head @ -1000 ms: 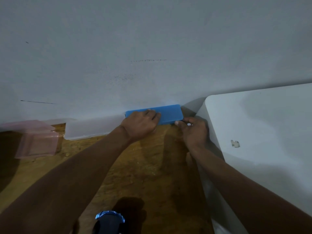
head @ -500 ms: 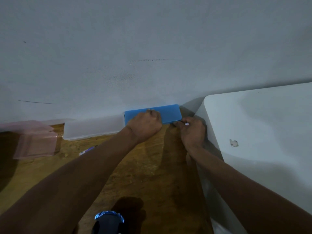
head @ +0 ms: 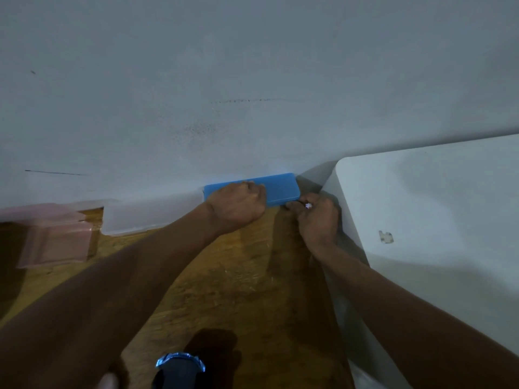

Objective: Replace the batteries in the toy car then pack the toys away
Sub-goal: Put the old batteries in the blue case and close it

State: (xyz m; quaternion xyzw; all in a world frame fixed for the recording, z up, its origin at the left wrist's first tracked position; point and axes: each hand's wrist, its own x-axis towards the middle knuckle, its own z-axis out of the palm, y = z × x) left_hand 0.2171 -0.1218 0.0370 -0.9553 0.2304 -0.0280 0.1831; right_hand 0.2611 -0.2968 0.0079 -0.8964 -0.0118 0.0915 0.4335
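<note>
a worn wooden floor (head: 224,290) fills the foreground, a dark toy car (head: 179,372) at its 6 o'clock edge. at 12 o'clock from the car, the left hand (head: 238,209) curls its fingers (head: 254,190) over a blue box (head: 280,189) lying against the grey wall (head: 252,80); the right hand (head: 317,220), fingers curled, touches the box's 4 o'clock corner, whether pinching it i cannot tell.
</note>
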